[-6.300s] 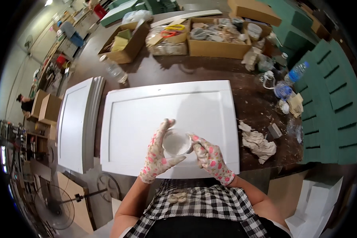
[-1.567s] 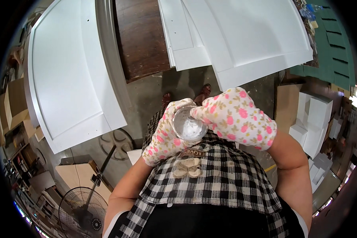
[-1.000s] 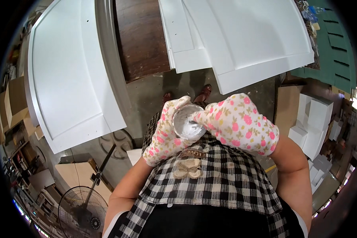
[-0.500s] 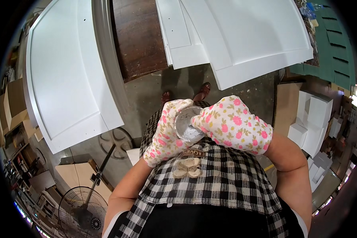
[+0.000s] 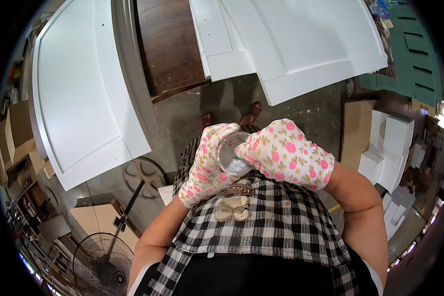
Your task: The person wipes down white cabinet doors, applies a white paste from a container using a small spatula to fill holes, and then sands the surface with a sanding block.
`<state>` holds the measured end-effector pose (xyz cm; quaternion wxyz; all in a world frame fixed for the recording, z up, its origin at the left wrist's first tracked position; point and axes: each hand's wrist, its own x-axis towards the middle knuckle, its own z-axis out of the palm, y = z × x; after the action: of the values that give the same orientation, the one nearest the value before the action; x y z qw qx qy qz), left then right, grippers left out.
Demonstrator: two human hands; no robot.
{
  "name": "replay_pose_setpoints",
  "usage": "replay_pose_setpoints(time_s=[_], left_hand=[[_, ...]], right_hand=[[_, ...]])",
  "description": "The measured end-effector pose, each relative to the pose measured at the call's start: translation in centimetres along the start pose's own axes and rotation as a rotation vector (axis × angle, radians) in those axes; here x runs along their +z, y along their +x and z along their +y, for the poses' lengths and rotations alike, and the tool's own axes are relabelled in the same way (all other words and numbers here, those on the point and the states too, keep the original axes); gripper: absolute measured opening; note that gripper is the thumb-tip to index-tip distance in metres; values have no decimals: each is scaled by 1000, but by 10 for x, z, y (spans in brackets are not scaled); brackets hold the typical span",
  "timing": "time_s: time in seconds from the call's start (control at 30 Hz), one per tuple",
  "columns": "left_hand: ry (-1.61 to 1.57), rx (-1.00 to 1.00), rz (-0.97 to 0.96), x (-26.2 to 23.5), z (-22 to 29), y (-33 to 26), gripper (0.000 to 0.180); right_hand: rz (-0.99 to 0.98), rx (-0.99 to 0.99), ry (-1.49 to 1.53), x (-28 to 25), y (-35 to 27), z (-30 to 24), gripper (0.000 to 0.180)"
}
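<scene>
In front of my apron, my left hand [image 5: 207,167] is wrapped round a small round cup [image 5: 225,150]. White paste [image 5: 237,166] lies inside the cup, toward its near side. My right hand [image 5: 288,154] is closed, its fingertips reaching over the rim into the cup. Whatever those fingers pinch, if anything, is hidden by the glove and the cup. Both hands wear white gloves with pink flowers.
A large white panel [image 5: 79,103] lies at the left. More white panels [image 5: 320,44] rest on a brown wooden surface [image 5: 167,44] ahead. A standing fan [image 5: 103,264] is at the lower left, and white boxes [image 5: 392,143] stand at the right.
My right hand has shifted slightly left at the cup, and the paste inside looks differently lit. The panels sit a little differently in view. My left hand keeps its hold.
</scene>
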<state>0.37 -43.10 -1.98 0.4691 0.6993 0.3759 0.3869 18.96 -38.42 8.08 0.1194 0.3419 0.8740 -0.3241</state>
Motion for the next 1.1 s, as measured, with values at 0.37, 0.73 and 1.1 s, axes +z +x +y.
replay_pose_setpoints(time_s=[0.37, 0.73, 1.1], left_hand=[[5, -142, -39, -1, 8, 0, 78], [18, -64, -111, -3, -12, 10, 75], [-53, -172, -246, -3, -21, 9, 77]], right_hand=[[254, 120, 340, 6, -14, 8, 16], [1011, 422, 942, 68, -49, 11, 34], [1108, 470, 4, 72, -22, 15, 42]])
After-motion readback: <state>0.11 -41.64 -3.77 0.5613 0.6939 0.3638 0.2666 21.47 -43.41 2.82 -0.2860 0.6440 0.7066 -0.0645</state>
